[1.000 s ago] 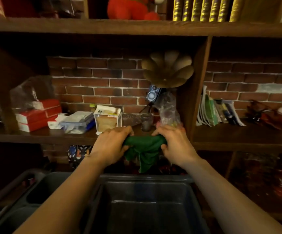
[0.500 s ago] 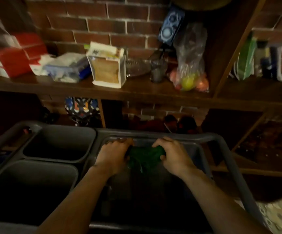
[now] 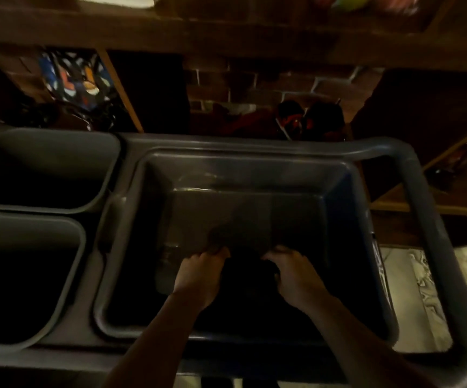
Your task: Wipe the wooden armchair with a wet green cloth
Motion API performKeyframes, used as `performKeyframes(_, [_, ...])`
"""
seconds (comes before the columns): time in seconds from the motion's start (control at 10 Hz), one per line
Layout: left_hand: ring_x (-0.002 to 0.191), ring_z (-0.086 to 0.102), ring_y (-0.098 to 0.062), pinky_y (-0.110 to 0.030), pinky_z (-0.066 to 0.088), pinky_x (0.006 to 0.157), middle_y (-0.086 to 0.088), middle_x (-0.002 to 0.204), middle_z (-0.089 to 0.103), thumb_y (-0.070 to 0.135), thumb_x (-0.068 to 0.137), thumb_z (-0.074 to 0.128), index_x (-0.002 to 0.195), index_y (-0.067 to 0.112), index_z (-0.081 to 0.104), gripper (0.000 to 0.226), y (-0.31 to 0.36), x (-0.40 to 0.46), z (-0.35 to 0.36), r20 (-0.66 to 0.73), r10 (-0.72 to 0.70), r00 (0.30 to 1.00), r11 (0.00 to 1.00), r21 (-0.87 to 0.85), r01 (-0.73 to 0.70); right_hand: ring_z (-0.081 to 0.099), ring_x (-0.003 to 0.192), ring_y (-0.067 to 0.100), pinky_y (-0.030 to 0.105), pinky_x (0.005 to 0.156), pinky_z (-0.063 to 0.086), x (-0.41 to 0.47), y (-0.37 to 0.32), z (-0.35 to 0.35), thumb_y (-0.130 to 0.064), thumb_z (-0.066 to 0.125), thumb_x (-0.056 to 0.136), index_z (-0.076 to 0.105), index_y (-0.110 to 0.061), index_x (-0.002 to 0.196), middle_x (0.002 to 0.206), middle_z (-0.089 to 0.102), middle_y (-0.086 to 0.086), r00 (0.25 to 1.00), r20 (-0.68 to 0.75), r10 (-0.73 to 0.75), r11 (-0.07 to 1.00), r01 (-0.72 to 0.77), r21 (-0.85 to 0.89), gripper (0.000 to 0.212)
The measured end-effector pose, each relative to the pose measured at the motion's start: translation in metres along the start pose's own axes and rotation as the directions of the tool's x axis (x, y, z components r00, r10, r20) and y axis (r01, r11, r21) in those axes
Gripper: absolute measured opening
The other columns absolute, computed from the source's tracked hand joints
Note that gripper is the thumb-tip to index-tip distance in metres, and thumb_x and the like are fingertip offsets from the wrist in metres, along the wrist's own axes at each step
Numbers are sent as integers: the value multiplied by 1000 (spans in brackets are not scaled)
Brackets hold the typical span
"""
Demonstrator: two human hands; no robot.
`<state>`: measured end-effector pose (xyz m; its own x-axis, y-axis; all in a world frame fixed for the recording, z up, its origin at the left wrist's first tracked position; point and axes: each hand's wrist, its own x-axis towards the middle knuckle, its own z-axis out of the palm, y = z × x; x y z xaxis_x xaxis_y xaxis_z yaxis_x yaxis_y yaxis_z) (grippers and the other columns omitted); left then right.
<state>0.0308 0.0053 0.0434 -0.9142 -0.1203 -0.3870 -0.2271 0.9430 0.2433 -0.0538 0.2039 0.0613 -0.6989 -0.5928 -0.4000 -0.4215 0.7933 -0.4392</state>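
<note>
Both my hands are down inside a deep grey tub on a cart. My left hand and my right hand are closed on the two ends of the green cloth, which looks almost black in the shadow between them. The cloth sits low in the tub, near its bottom. It is too dark to tell if there is water in the tub. No wooden armchair is in view.
Two smaller grey bins sit left of the tub in the same cart. The cart's grey handle curves around the right side. A wooden shelf and brick wall stand behind. Patterned floor shows at right.
My hands have gone from chest height in front of the shelf down into the tub, carrying the green cloth. The view has tilted downward with them.
</note>
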Motion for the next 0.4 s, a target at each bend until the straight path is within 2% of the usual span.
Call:
performKeyframes(0.2, [119, 62, -29, -42, 49, 92, 5, 144, 54, 24, 97, 49, 148, 43, 28, 59, -1, 9, 26, 120, 31, 992, 999, 30, -35, 46, 130, 28, 39, 103, 46, 1, 13, 19, -11, 58, 91, 37, -36, 151, 150, 41, -3, 991, 134, 30, 994, -15, -108, 68])
performKeyframes(0.3, [124, 58, -31, -43, 47, 95, 2, 150, 49, 33, 99, 46, 154, 43, 19, 62, -4, 8, 31, 180, 32, 983, 999, 10, -34, 41, 134, 29, 44, 105, 44, 0, 14, 18, -23, 59, 93, 31, -34, 153, 155, 34, -3, 985, 169, 29, 995, -13, -95, 67])
performKeyframes(0.4, [130, 52, -29, -43, 45, 99, 2, 154, 44, 49, 98, 45, 154, 42, 16, 64, -7, 6, 25, 162, 42, 986, 998, -42, -35, 46, 131, 29, 41, 102, 46, -1, 13, 9, -35, 60, 93, 42, -33, 147, 147, 44, -1, 987, 153, 46, 998, -38, -54, 57])
